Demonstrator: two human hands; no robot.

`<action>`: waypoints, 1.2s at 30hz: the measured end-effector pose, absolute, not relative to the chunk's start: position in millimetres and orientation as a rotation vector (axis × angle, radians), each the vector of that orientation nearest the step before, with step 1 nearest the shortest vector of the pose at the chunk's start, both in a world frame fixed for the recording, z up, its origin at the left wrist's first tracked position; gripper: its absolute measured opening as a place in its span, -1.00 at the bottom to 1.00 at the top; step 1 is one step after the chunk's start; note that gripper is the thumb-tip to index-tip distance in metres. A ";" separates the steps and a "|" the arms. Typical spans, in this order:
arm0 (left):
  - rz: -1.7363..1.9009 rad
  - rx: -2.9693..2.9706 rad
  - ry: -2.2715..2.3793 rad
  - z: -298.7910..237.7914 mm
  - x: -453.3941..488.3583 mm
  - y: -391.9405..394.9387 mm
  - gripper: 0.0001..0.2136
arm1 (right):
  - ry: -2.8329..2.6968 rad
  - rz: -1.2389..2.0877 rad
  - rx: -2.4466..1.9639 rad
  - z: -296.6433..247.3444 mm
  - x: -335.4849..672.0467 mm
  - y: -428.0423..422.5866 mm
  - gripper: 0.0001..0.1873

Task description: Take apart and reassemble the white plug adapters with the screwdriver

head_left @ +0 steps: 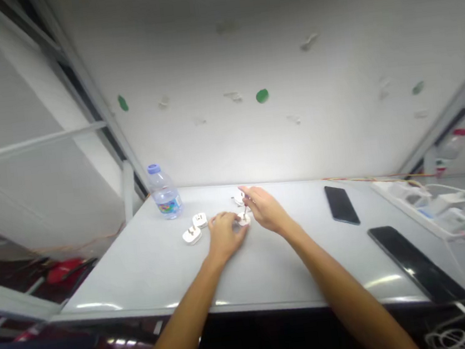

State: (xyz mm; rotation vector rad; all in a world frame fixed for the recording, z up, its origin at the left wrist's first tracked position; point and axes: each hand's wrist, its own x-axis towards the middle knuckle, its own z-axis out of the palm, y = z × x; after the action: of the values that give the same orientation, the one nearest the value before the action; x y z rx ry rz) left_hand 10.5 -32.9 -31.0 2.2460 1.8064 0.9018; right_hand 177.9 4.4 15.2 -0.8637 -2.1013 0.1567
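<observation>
On the grey table [143, 274], my left hand [223, 234] grips a white plug [243, 218] between thumb and fingers and keeps it down on the surface. My right hand [267, 210] is closed round a thin screwdriver [245, 209], which stands nearly upright with its tip at that plug. Just behind, partly hidden by my right fingers, lies another white plug [238, 198]. Two more white plugs, one nearer [192, 235] and one farther [199, 220], rest left of my left hand with their pins facing up.
A water bottle [164, 193] stands at the back left. Right of my hands lie a smaller black phone [342, 205] and a larger black phone [416, 262] with a white cable. A white power strip [408, 207] with tangled cables lines the right side. A white panel [221, 148] rises behind.
</observation>
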 end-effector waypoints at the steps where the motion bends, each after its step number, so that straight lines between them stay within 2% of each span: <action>1: 0.900 2.249 1.805 -31.6 10.4 -32.6 -0.79 | -2.106 0.184 -0.844 15.4 178.4 3.9 -0.57; 7: 0.922 2.278 1.777 -35.9 9.4 -30.2 -0.78 | -2.056 0.241 -0.877 15.6 182.1 2.0 -0.66; 11: 0.933 2.284 1.763 -36.5 8.8 -30.0 -0.79 | -2.033 0.297 -0.839 15.0 183.9 2.4 -0.62; 20: 0.925 2.276 1.766 -36.4 9.0 -30.4 -0.79 | -1.927 0.326 -0.869 10.3 180.8 4.5 -0.71; 28: 0.844 2.290 1.927 -39.3 -16.3 -40.3 -0.77 | -1.599 0.097 -1.048 12.2 221.0 18.6 -0.70; 36: 0.837 2.228 2.208 -35.8 -29.6 -50.6 -0.77 | -1.563 -0.030 -1.258 8.1 250.4 27.4 -0.68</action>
State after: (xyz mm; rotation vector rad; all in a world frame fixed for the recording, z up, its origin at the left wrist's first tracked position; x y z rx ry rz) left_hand -29.6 -50.6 -35.8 2.2279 2.2076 0.8372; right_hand 250.4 27.4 8.1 -1.2579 -1.5632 -0.0296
